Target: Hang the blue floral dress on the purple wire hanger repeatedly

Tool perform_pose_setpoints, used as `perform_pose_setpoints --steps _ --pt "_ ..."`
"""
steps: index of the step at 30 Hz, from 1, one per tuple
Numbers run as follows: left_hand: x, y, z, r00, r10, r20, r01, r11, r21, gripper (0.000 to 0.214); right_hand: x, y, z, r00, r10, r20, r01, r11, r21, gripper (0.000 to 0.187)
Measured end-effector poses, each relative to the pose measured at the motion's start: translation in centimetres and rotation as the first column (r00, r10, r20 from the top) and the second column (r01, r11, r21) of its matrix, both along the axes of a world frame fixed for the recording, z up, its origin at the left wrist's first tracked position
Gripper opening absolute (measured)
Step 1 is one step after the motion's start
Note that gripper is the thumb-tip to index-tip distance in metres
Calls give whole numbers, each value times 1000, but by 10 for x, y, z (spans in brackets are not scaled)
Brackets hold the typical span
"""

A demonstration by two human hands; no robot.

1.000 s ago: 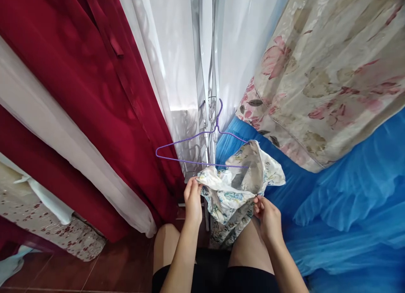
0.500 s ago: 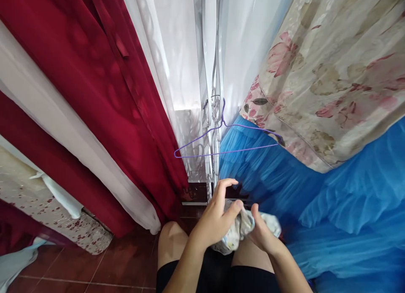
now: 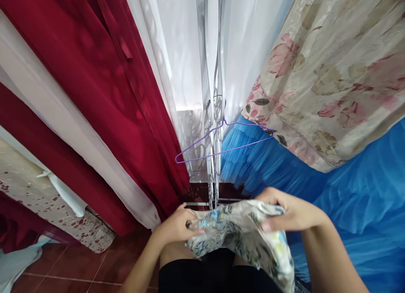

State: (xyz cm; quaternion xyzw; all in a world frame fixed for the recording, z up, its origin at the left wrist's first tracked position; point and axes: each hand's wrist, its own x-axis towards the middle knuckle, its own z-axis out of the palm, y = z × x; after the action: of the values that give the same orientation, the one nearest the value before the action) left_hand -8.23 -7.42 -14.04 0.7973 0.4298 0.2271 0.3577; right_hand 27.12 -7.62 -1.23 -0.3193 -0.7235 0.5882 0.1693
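A floral satin garment (image 3: 240, 234) is stretched across my lap between both hands. My left hand (image 3: 175, 225) pinches its left edge with closed fingers. The right edge is gripped by my right hand (image 3: 289, 213), fingers curled over the cloth. Above the hands, a bare purple wire hanger (image 3: 221, 143) hangs by its hook on a metal rack post (image 3: 215, 116), apart from the garment.
Red curtain (image 3: 104, 95) and white sheer cloth hang at left. A blue tulle fabric (image 3: 348, 200) and a floral bedcover (image 3: 332, 73) fill the right. Red floor tiles (image 3: 79, 267) lie below left, with patterned cloth (image 3: 47, 217) on them.
The garment came off the hanger, was bunched between my hands, and is now spread wide over my lap. The bare hanger swung on the rack.
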Motion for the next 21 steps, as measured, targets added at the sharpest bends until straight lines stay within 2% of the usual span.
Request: perform_pose_setpoints --steps 1,3,5,7,9,10,12,15,18,21 --pt "-12 11 2 999 6 -44 -5 1000 15 30 0 9 5 996 -84 20 83 994 77 36" --pt "-31 35 12 996 79 -40 -75 994 84 18 -2 32 10 963 -269 23 256 937 238 26" --pt "-43 60 28 985 158 66 -167 970 176 7 -7 58 6 905 -424 -22 399 832 386 24" --pt "-47 82 47 963 195 184 -240 935 262 11 -12 85 -3 828 -555 -76 511 692 511 44" --pt "-44 99 65 939 220 266 -305 890 340 16 -14 108 -14 749 -654 -107 574 560 597 54" --pt "-41 107 74 928 234 290 -335 863 377 18 -15 117 -19 727 -679 -101 576 523 628 49" --pt "-32 118 89 918 259 299 -374 814 443 20 -15 130 -28 715 -697 -56 542 502 674 30" --pt "-11 127 111 923 292 251 -383 767 515 20 -19 132 -38 707 -708 3 498 500 708 25" --pt "16 127 129 952 262 160 -307 771 558 19 -30 119 -45 695 -719 15 499 498 709 20" --pt "41 125 139 956 268 119 -282 730 622 21 -39 99 -49 701 -713 19 501 511 698 17"
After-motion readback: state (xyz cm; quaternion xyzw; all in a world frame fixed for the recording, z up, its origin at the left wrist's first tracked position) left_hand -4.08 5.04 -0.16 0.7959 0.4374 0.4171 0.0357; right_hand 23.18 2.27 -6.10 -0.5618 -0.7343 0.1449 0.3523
